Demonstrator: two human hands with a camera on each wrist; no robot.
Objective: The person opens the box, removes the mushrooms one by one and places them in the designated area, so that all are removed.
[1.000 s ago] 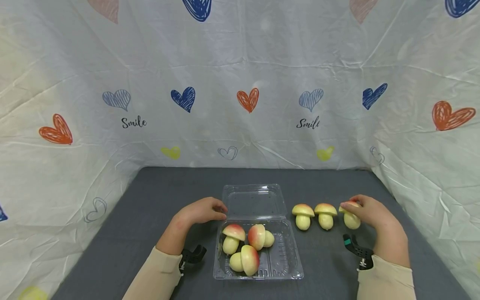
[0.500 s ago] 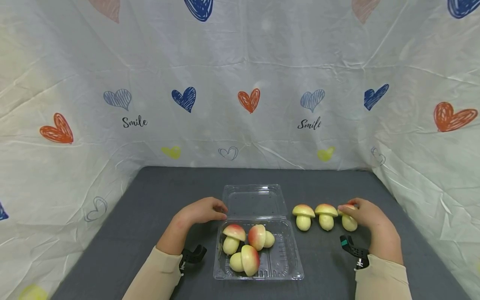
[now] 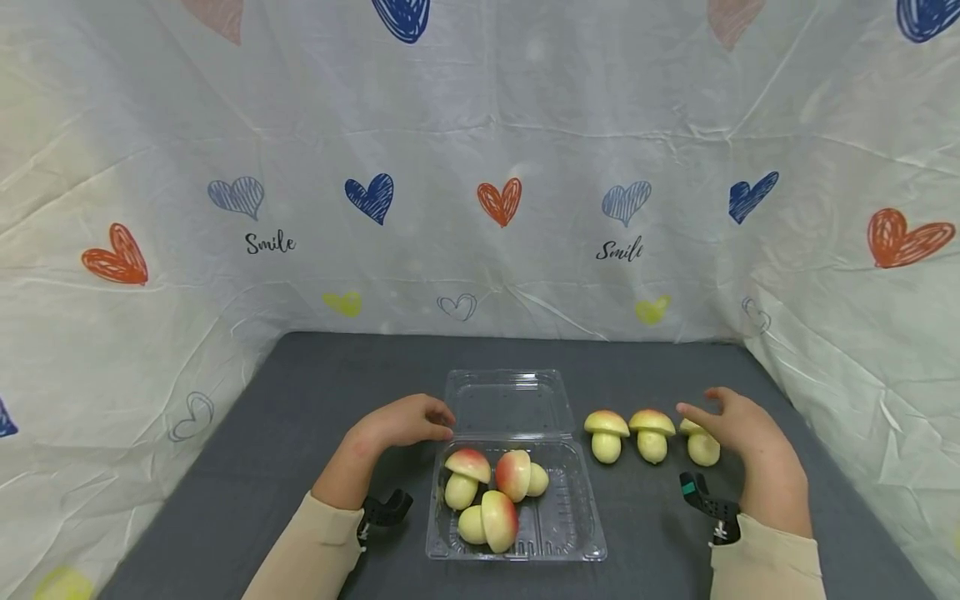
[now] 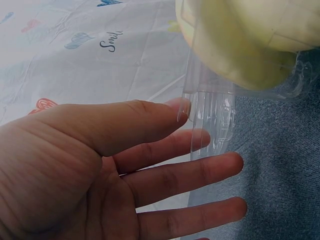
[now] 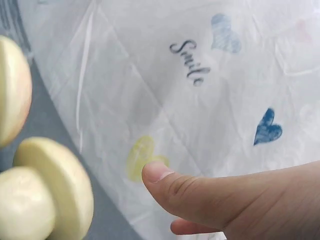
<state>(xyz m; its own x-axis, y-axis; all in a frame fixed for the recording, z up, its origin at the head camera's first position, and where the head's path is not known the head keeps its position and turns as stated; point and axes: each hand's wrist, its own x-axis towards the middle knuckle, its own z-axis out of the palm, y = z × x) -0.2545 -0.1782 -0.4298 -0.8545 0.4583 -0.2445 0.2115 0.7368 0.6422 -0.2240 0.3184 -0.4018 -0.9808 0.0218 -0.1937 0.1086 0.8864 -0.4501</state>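
My right hand (image 3: 738, 422) hovers over the rightmost toy mushroom (image 3: 703, 447), thumb and fingers spread apart, hiding part of its cap. In the right wrist view the thumb (image 5: 165, 185) stands apart from a pale mushroom (image 5: 57, 187). Two more mushrooms, one in the middle (image 3: 652, 435) and one on the left (image 3: 606, 435), stand in the same row, red-yellow caps away from me. My left hand (image 3: 408, 421) is at the clear plastic box (image 3: 566, 542), thumb tip against its edge by the hinge, the other fingers nearly straight in the left wrist view.
The box lies with its lid (image 3: 510, 400) folded back, away from me. Three mushrooms sit in its left and middle part, one of them (image 3: 498, 521) at the front. A dark grey cloth covers the table (image 3: 360, 362); a white heart-printed curtain (image 3: 450, 108) surrounds it.
My right hand held the rightmost mushroom and shifted it slightly left; now its fingers have spread and let go. My left hand and the box have stayed in place.
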